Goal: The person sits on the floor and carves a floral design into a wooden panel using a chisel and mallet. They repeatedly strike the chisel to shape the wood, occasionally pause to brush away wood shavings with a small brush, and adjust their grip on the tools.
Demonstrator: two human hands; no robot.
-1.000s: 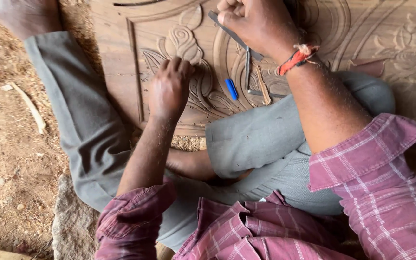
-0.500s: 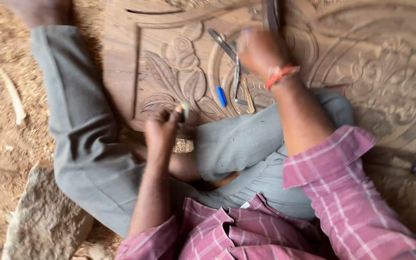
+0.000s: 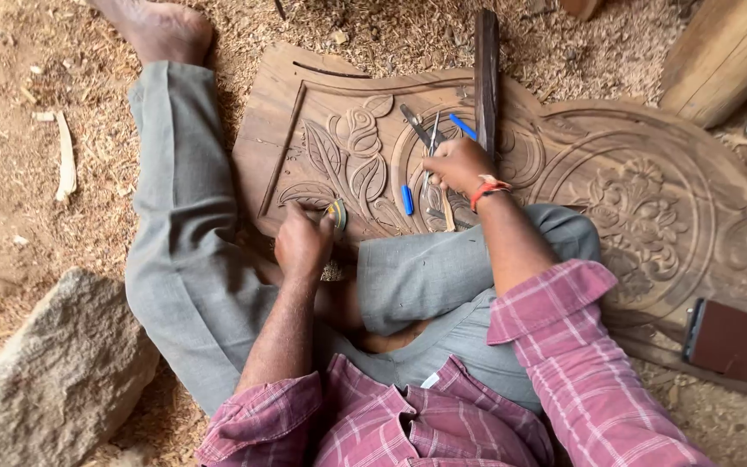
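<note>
A carved wooden panel (image 3: 650, 199) with leaves and a round flower lies on the ground across my lap. My left hand (image 3: 302, 245) is closed around a small tool with a yellow-green end (image 3: 336, 214), pressed to the leaf carving near the panel's lower edge. My right hand (image 3: 458, 166), with an orange band on its wrist, is curled over a thin metal chisel (image 3: 431, 138) among other chisels at the panel's middle. A pale handle (image 3: 448, 212) sticks out below that hand.
A dark wooden bar (image 3: 486, 78) lies on the panel beside my right hand. Two blue-handled tools (image 3: 407, 201) (image 3: 462, 126) lie near the chisels. A grey stone (image 3: 54, 372) sits lower left, a dark flat block (image 3: 737, 342) lower right, timber (image 3: 719, 52) upper right. Wood shavings cover the ground.
My left hand has dropped from the middle carving to the panel's lower edge and closed on the small tool. My right hand has come down onto the chisels. The view has pulled back.
</note>
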